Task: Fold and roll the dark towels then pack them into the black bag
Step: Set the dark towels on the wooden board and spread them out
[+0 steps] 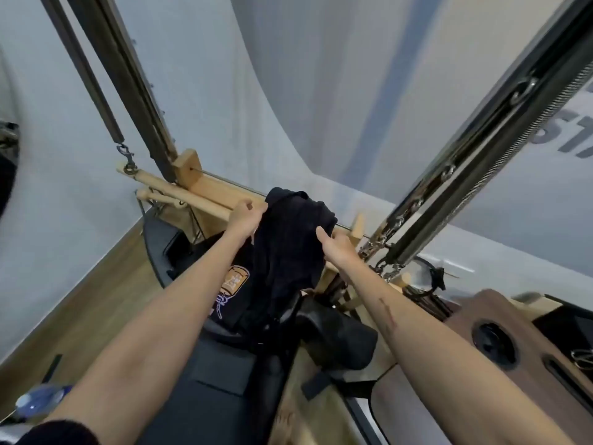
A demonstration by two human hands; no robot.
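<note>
You see a dark towel [288,245] of soft matt cloth, a smooth pale wooden bar [179,192], glossy metal chains [382,242], a shiny coiled metal spring [545,114], and a matt brown wooden panel [513,342].

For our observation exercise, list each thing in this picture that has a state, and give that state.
Dark cloth towel: unfolded, draped over the wooden bar.
Left hand: grips the towel's edge.
Right hand: touches the towel, thumb raised.
Black bag with orange print: below the towel.

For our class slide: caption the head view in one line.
Both hands, left and right, lift a dark towel off a wooden bar.
</note>
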